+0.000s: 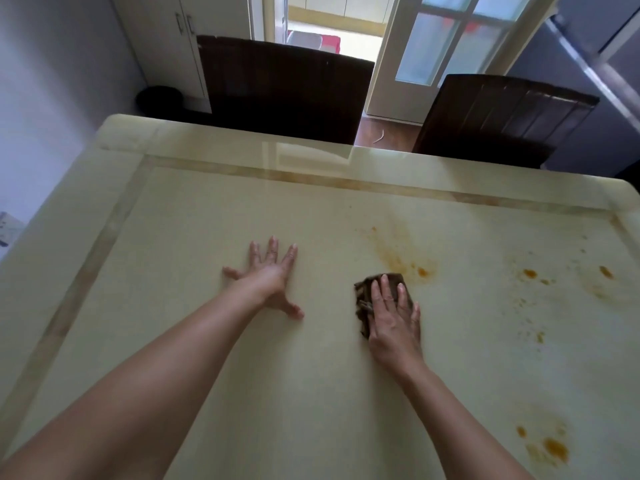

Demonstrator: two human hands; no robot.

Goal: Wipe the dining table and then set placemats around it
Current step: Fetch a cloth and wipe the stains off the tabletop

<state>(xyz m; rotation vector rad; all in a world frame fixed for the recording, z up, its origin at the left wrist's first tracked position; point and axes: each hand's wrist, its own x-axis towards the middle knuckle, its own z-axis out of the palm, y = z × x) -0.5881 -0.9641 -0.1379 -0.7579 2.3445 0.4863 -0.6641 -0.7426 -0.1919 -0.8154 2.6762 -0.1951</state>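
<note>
Two hands rest on the dining table (207, 341): the left hand (272, 277) lies flat and released, fingers spread, holding nothing; the right hand (393, 315) presses flat on one dark brown cloth (365, 299) with fingers extended rather than clenched. Orange stains (420, 271) lie just beyond the cloth, with several more patches scattered toward the table's right edge. Two dark chairs (284, 88) stand at the table's far edge. Left of the cloth, the tabletop is bare out to its banded border.
</note>
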